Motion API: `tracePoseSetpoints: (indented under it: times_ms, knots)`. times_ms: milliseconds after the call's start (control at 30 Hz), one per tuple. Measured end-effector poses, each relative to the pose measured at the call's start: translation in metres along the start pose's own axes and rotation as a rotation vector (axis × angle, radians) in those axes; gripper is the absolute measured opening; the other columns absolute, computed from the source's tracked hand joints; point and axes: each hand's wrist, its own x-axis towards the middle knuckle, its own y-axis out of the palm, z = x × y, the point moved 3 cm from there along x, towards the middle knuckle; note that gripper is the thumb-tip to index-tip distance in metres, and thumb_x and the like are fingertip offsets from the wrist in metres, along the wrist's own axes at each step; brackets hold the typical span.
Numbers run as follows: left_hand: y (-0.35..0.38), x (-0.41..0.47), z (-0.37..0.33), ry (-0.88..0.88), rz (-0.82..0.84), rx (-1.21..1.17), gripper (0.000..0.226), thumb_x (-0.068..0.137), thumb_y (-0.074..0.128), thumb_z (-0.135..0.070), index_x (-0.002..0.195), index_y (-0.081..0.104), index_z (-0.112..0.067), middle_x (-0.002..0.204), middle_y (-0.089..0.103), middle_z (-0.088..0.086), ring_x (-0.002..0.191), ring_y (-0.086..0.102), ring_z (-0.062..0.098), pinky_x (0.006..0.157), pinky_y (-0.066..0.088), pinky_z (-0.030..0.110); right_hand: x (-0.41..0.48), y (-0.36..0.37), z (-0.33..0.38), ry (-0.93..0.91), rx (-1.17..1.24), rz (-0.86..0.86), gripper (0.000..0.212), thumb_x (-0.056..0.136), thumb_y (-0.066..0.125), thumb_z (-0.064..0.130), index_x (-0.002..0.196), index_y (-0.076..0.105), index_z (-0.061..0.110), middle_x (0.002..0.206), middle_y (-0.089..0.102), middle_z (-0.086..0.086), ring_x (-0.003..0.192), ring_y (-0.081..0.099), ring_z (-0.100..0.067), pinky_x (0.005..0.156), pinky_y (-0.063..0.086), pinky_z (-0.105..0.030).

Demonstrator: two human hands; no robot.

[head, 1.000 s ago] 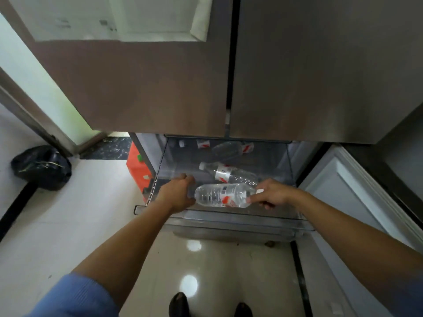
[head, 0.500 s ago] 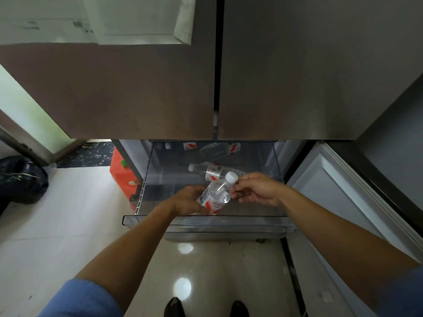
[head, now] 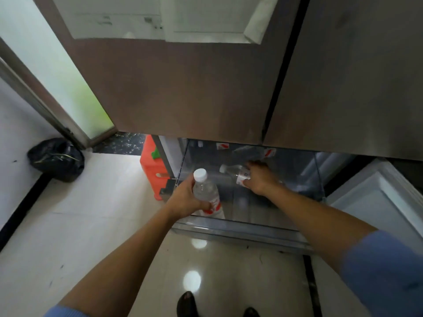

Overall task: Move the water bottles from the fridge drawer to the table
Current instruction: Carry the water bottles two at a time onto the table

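Note:
The clear fridge drawer [head: 240, 227] stands pulled out under the two brown fridge doors. My left hand [head: 185, 197] grips a clear water bottle [head: 206, 193] with a white cap and a red-and-white label, held nearly upright over the drawer's front left corner. My right hand [head: 257, 179] reaches deeper into the drawer and closes around a second bottle [head: 233, 171] that lies on its side, cap pointing left. A third bottle [head: 249, 153] lies at the back of the drawer, partly hidden under the door edge.
An orange plastic box [head: 152, 168] stands on the floor left of the drawer. A black rubbish bag [head: 57, 159] lies by the wall at the far left. A white open door panel [head: 377, 202] is on the right. My shoes [head: 187, 303] show on the glossy tile floor.
The right hand let go of the first bottle and went deeper to take hold of the second one. The left hand now holds the first bottle alone, turned upright and shifted left.

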Motion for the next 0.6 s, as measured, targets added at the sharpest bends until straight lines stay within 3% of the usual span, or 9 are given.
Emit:
tracePoseSetpoints:
  times_ms: [100,167,267,333,500,600]
  knots:
    - [-0.01,-0.003,0.008,-0.023,0.023,-0.022,0.074,0.053,0.085,-0.025,0.12,0.052,-0.025,0.114,0.064,-0.002,0.107,0.063,0.018,0.094,0.051,0.036,0.024,0.019,0.025,-0.032,-0.157,0.076,0.08,0.085,0.062,0.045,0.149,0.02,0.025,0.144,0.041,-0.014,0.126,0.045,-0.036,0.104,0.037,-0.053]
    - [-0.016,-0.002,0.01,-0.007,0.035,-0.06,0.063,0.056,0.081,-0.038,0.114,0.059,-0.024,0.11,0.069,-0.001,0.103,0.066,0.016,0.094,0.053,0.042,0.031,0.03,0.037,-0.042,-0.318,0.109,0.091,0.079,0.067,0.048,0.151,0.015,0.028,0.148,0.035,-0.014,0.13,0.039,-0.036,0.105,0.033,-0.051]
    - [-0.024,-0.003,0.009,-0.005,-0.051,-0.111,0.049,0.065,0.072,-0.051,0.1,0.068,-0.018,0.098,0.073,0.0,0.093,0.069,0.015,0.087,0.056,0.047,0.03,0.042,0.049,-0.058,-0.501,0.081,0.078,0.076,0.067,0.052,0.143,0.036,0.028,0.148,0.033,-0.013,0.132,0.033,-0.035,0.105,0.031,-0.049]
    - [-0.028,-0.005,0.011,-0.013,-0.135,-0.095,0.045,0.066,0.069,-0.054,0.093,0.068,-0.018,0.092,0.073,-0.001,0.088,0.07,0.014,0.083,0.057,0.049,0.025,0.052,0.051,-0.095,-0.566,0.045,0.063,0.075,0.065,0.051,0.132,0.051,0.026,0.141,0.039,-0.011,0.127,0.036,-0.031,0.098,0.037,-0.045]
    - [-0.036,-0.008,0.008,0.086,-0.335,0.108,0.034,0.073,0.071,-0.051,0.085,0.063,-0.02,0.089,0.068,-0.003,0.08,0.066,0.014,0.071,0.059,0.038,0.0,0.064,0.05,-0.252,-0.564,0.078,0.062,0.075,0.067,0.046,0.129,0.051,0.021,0.135,0.044,-0.01,0.123,0.04,-0.029,0.086,0.049,-0.038]
    - [-0.044,-0.01,0.006,0.105,-0.398,0.338,0.027,0.086,0.063,-0.046,0.084,0.058,-0.02,0.085,0.066,0.0,0.073,0.063,0.018,0.068,0.059,0.041,-0.019,0.051,0.046,-0.329,-0.528,0.066,0.058,0.079,0.063,0.045,0.128,0.047,0.021,0.132,0.05,-0.009,0.117,0.048,-0.029,0.085,0.048,-0.037]
